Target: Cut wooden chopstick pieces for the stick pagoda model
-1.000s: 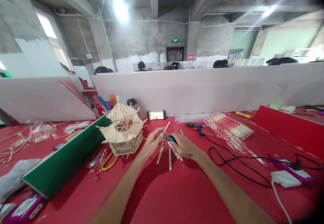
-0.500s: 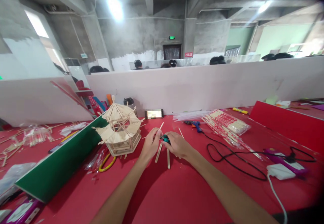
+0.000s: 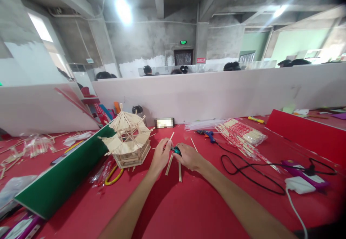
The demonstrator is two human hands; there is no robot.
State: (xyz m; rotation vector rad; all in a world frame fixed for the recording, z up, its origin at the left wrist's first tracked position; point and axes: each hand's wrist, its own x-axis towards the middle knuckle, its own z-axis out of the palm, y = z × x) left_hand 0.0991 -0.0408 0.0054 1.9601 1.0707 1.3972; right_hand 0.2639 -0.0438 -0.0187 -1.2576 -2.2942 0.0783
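Note:
My left hand (image 3: 161,153) is closed around a thin wooden stick (image 3: 172,135), whose upper end pokes out above the fingers. Teal-handled pliers or cutters (image 3: 177,150) are gripped in my right hand (image 3: 189,156), their dark jaws pointing left at the left hand's fingertips. The exact contact of jaws and stick is hidden by the fingers. Below the hands, several loose sticks (image 3: 180,172) lie on the red table (image 3: 173,210). To the left stands a pavilion model (image 3: 129,138) built of wooden sticks, with a tiered roof.
A blue glue gun (image 3: 209,134) lies right of centre, its black cable (image 3: 243,167) looping toward a purple power strip (image 3: 305,172). Packs of sticks (image 3: 243,132) lie behind it. A green board (image 3: 62,174) borders the left, a red board (image 3: 308,134) the right. A white partition (image 3: 216,91) runs across the back.
My right hand has shifted very slightly around the tool. The stick and my left hand stay almost in place; the view has tilted a little.

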